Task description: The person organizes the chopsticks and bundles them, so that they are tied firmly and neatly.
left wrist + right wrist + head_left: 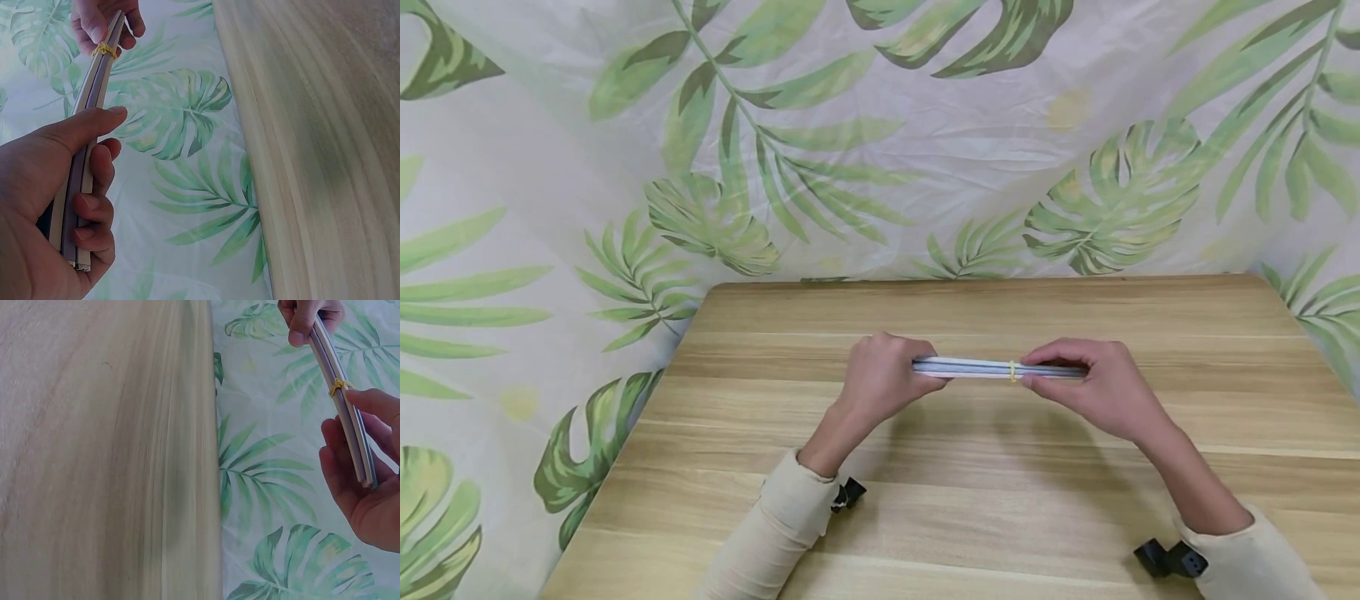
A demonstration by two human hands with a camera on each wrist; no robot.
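A slim bundle of long, narrow grey-and-white strips (966, 367) is held level above the table, its length running from left to right. A knotted yellow band (339, 386) is wound around it, to the right of its middle. My left hand (880, 379) grips the left end, with the thumb along one side and the fingers curled round the other in the left wrist view. At the right part, my right hand (1108, 387) pinches the bundle between thumb and fingers, with the fingertips beside the band. The palm partly hides the left end in the head view.
A wooden table (925, 517) spreads beneath both hands. Behind and to the left hangs a pale cloth (970, 167) printed with green leaves. Small black devices (848, 494) sit at both sleeve cuffs.
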